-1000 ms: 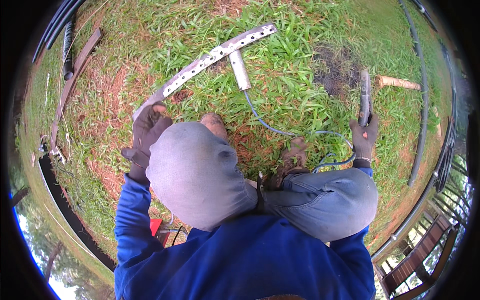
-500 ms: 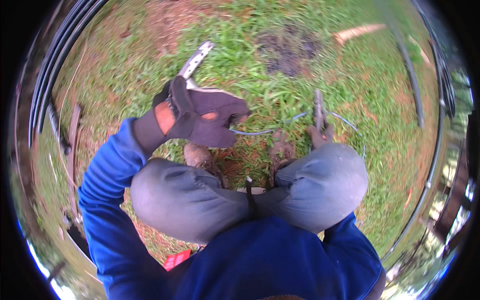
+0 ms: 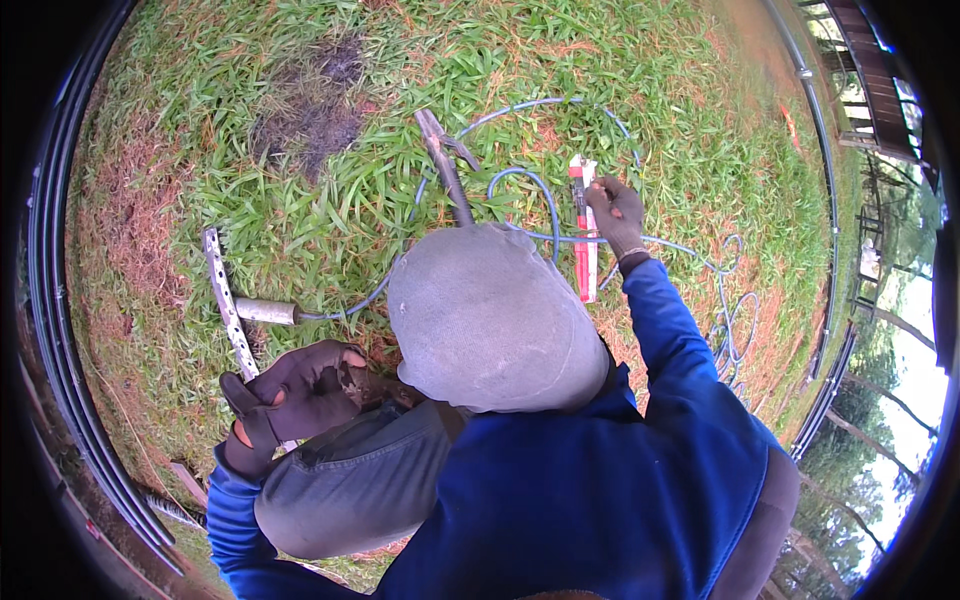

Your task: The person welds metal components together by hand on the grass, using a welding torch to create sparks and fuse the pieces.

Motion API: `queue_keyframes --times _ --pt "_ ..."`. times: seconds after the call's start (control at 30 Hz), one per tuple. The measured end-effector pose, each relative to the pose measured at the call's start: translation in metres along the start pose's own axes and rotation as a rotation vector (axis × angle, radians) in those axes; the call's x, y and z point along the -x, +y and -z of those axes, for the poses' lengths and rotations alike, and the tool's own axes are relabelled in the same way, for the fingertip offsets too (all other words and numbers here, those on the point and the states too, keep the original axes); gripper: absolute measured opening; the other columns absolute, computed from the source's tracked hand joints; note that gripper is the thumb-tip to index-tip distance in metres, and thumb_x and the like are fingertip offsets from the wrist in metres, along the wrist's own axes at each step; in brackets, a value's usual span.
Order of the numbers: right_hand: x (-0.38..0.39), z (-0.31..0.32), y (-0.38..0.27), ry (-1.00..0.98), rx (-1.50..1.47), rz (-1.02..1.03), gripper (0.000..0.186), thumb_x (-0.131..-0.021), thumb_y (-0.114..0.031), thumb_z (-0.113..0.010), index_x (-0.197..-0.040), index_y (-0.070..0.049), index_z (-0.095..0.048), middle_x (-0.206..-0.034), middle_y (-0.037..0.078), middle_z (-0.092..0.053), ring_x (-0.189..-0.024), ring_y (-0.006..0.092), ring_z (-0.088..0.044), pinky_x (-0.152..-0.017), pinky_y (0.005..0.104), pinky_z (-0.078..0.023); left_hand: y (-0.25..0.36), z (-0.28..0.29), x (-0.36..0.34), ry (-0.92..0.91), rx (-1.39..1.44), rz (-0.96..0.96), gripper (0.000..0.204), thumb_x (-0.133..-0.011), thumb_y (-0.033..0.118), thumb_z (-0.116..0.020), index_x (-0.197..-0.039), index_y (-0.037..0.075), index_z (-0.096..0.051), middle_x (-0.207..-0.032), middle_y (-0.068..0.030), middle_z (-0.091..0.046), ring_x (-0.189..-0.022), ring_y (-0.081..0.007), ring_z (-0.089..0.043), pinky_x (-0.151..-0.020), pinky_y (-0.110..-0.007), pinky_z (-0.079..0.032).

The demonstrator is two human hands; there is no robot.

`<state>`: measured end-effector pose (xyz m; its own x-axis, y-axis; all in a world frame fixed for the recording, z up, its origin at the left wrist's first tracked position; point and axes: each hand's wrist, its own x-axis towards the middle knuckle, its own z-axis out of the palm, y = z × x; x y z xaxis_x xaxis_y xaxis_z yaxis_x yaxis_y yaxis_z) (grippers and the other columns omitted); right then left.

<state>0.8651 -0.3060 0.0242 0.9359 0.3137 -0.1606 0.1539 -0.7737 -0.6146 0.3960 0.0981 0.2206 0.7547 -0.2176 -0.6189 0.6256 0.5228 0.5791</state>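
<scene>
Blue-sleeved left hand (image 3: 312,388) curls loosely, released; right hand (image 3: 617,214) reaches forward to a red-and-white box (image 3: 586,268), whether gripping I cannot tell.

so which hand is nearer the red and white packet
Right. The right hand is at the right edge of the red and white packet; the left hand is well off to its left, near the perforated metal bar.

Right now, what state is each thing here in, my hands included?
Red packet: lying flat, open or closed unclear.
Right hand: gloved, at the packet, grip unclear.
Left hand: gloved, fingers partly curled.
Blue cable: loosely looped.
Metal bar: lying down, partly hidden.
Short pipe: lying, one end at the bar.
Gray tool: lying down, near end hidden.
</scene>
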Motion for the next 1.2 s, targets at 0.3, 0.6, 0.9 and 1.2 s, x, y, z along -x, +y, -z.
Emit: queue_keyframes --times 0.3,0.6,0.9,1.2 --pt "-0.126 -0.032 0.000 -0.193 0.643 0.267 0.042 -0.093 -0.051 -0.076 -0.118 -0.020 -0.089 -0.113 0.019 -0.084 -0.115 0.0398 -0.079 -0.097 0.0503 -0.060 0.034 -0.026 0.009 0.208 -0.685 -0.003 0.045 -0.100 0.011 -0.085 -0.141 0.005 -0.066 -0.089 0.0023 -0.068 -0.078 -0.0075 -0.060 -0.070 -0.029 -0.048" --pt "-0.182 -0.027 0.026 -0.417 0.763 0.285 0.045 -0.089 -0.049 -0.077 -0.105 -0.008 -0.087 -0.113 0.026 -0.083 -0.111 0.0425 -0.080 -0.094 0.0516 -0.061 0.022 -0.012 0.008 0.268 -1.017 -0.112 0.055 -0.097 0.025 -0.080 -0.146 0.007 -0.064 -0.106 -0.0118 -0.077 -0.099 -0.0273 -0.079 -0.090 -0.041 -0.063" --pt "-0.245 -0.025 0.089 -0.697 0.792 0.106 0.032 -0.094 -0.036 -0.077 -0.099 -0.005 -0.086 -0.100 0.016 -0.086 -0.097 0.0317 -0.082 -0.092 0.0448 -0.062 0.011 0.005 -0.005 0.163 -1.152 -0.085 0.045 -0.090 0.035 -0.076 -0.124 0.007 -0.065 -0.112 -0.0182 -0.070 -0.110 -0.0384 -0.072 -0.094 -0.051 -0.059" --pt "-0.217 -0.089 0.050 -0.177 0.762 -0.084 0.051 -0.082 -0.042 -0.083 -0.109 0.002 -0.081 -0.116 0.028 -0.082 -0.108 0.0410 -0.077 -0.097 0.0462 -0.059 0.003 0.004 -0.018 0.170 -1.296 -0.049 0.049 -0.090 0.042 -0.076 -0.121 0.006 -0.063 -0.111 -0.0189 -0.070 -0.109 -0.0421 -0.072 -0.096 -0.052 -0.058"
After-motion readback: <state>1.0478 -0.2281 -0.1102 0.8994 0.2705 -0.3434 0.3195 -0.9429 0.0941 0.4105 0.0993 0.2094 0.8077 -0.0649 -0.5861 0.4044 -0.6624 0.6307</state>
